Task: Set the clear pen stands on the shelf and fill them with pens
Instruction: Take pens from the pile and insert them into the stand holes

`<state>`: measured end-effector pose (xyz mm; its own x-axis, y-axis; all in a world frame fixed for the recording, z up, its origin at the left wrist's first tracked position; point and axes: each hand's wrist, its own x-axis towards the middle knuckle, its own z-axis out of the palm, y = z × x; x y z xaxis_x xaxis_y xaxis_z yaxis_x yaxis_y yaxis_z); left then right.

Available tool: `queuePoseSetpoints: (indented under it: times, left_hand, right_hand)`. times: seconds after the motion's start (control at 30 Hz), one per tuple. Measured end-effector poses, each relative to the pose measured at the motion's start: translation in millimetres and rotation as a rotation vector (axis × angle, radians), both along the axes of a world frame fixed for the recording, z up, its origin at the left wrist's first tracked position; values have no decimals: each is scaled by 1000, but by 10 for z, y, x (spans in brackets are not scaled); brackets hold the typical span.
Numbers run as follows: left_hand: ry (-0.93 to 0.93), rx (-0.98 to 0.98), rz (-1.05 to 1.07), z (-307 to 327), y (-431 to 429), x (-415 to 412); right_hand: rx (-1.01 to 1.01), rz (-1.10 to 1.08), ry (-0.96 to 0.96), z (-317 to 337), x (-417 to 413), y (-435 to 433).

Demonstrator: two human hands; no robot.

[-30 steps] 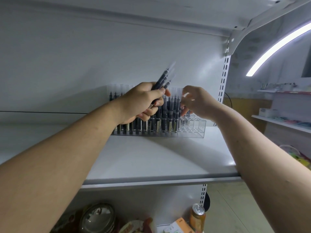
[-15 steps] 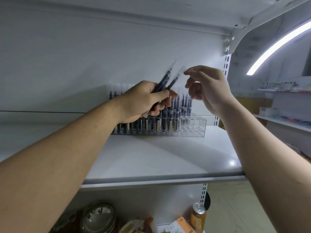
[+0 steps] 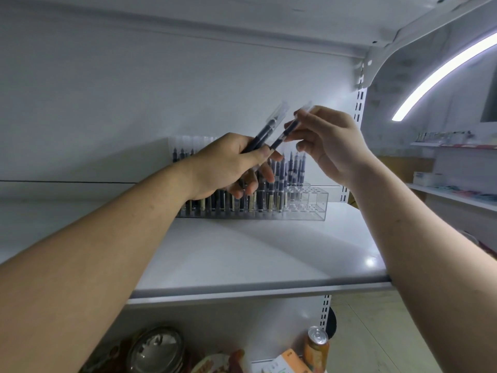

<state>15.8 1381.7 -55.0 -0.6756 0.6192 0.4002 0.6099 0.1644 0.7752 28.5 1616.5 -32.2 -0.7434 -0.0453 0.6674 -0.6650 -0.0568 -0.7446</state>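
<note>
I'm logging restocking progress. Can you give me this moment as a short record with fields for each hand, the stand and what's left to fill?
left hand: grips a bundle of pens, caps upward
right hand: fingers pinch a single pen beside the bundle
pen stand: clear, standing on the shelf
fill state: dark pens in most holes; right end empty
below shelf: drinks can

Left hand (image 3: 226,165), right hand (image 3: 332,146): both curled
</note>
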Motion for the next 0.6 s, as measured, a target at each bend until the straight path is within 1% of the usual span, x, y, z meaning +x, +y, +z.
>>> queuePoseSetpoints:
  times: [0.1,0.17,0.2,0.27,0.33,0.43,0.6]
  left_hand:
    - [18,-7,-8,-15,4,-25]
    - [35,-16,1,-13,0,-35]
    - [40,-16,3,-12,-2,-35]
    - [48,-11,7,-12,-3,-37]
    - [56,-10,19,-13,-2,-39]
    - [51,-4,24,-14,-5,-46]
    - [24,16,4,-5,-15,-62]
  right_hand:
    - [-149,-112,37,51,-24,40]
    - [-171,-250,75,66,-52,78]
    - [-130,-331,99,61,-68,98]
    - [27,-487,145,28,-98,124]
    - [175,-578,175,-18,-116,117]
    - [309,-624,183,-51,-121,93]
    - [451,-634,157,-81,-112,87]
